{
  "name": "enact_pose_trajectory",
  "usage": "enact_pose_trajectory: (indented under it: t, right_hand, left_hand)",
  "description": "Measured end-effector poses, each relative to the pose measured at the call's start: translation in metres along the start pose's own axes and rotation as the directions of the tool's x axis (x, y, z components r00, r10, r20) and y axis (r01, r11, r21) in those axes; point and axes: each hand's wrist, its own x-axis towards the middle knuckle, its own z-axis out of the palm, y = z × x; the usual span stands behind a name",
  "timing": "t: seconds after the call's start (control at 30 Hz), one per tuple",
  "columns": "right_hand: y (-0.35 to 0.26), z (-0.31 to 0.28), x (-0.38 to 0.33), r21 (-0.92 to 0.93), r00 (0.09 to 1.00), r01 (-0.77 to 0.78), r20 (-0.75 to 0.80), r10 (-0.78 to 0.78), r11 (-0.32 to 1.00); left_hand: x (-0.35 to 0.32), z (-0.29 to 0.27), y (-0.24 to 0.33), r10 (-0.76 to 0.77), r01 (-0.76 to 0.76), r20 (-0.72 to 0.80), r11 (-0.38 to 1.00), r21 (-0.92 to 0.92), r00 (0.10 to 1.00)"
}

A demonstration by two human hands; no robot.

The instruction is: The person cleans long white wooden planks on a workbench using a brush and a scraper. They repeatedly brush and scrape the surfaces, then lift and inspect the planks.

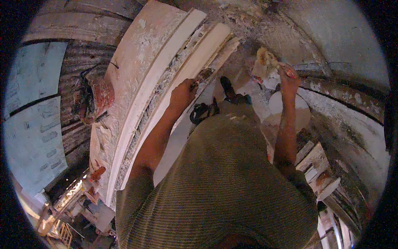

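Observation:
My left hand (182,94) is closed at the near edge of the workbench (130,54), its fingers curled by a dark, dirty lump whose kind I cannot make out. Beside that hand, two long off-white mouldings (163,68) lie lengthwise on the bench, with rough grey-white plaster crumbs between them. Out to the right, my right hand (289,79) is closed at a tan fibrous tuft (263,54). Just under the tuft is a whitish object with red marks (271,79); its shape is unclear. Dim light and grain blur the fingers of both hands.
A pale round lid or bucket top (294,108) stands below my right forearm. Stacked boards and offcuts (317,166) lie at the lower right. A reddish container (101,97) sits beyond the bench's left edge. Pale blue sheets (35,120) cover part of the left wall.

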Motion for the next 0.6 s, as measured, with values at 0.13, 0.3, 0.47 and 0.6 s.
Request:
enact_pose_trajectory:
  t: [0.13, 0.3, 0.47, 0.6]
  right_hand:
    - [0.039, 0.013, -0.003, -0.186, 0.997, 0.07, 0.048, -0.062, 0.98]
    - [0.015, 0.051, -0.001, -0.08, 0.914, 0.301, 0.31, -0.264, 0.95]
    - [-0.011, 0.103, 0.01, -0.18, 0.819, 0.157, 0.574, -0.026, 0.971]
    - [0.091, 0.137, 0.112, 0.055, 0.939, -0.036, 0.342, 0.015, 0.998]
  left_hand:
    - [0.081, 0.018, 0.027, 0.071, -0.071, -0.005, 0.996, 0.054, 0.997]
    - [0.2, 0.044, 0.063, 0.084, -0.086, -0.061, 0.996, -0.03, 0.995]
    - [0.17, -0.003, 0.065, 0.058, -0.113, -0.15, 0.915, -0.388, 0.987]
    - [0.092, -0.013, 0.009, -0.191, 0.011, -0.207, 0.76, -0.65, 0.959]
